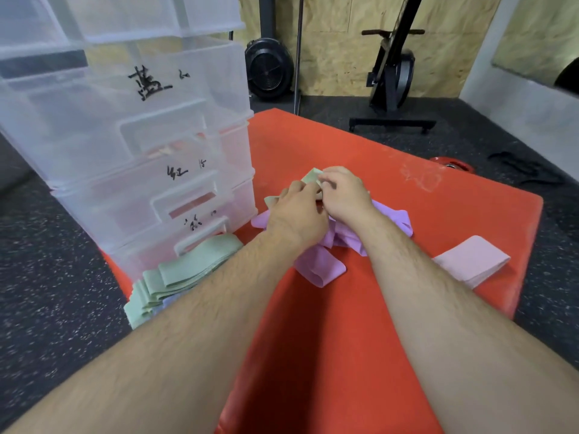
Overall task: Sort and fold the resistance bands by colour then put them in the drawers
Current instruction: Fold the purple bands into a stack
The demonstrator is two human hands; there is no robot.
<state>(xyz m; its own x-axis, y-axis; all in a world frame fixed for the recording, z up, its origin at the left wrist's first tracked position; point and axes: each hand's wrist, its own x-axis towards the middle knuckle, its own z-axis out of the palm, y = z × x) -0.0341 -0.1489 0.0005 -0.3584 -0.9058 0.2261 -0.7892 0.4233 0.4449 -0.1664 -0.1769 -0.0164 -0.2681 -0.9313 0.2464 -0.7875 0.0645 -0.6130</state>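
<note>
Looking down from a head-worn camera, two bare forearms reach forward over a red mat [360,324] laid on a dark speckled floor [47,277]. The left hand [299,211] and the right hand [344,192] meet close together near the middle of the mat, both pinching a pale green band [310,176]. Each grip is narrow, fingers curled around folded parts of that band, with one green corner poking up beyond the right hand's fingertips and another bit showing just left of the left hand.

Under and just behind the hands lies a loose tangle of purple bands [322,264], spreading toward the right and toward the viewer across the mat. A folded pink band [473,261] rests alone near the mat's right edge, well apart from the tangle.

To the left, a stack of translucent plastic drawers [141,145] stands at the mat's left edge, each drawer front marked with handwritten black characters. In front of the lowest drawer sits a pile of folded green bands [181,270], with a sliver of pale blue band [170,300] showing beneath it, touching the left forearm's edge in this view.

In the background, a black exercise machine [391,79] stands against a chipboard wall [338,42], and a red weight plate [451,164] lies just beyond the mat's far right corner.
</note>
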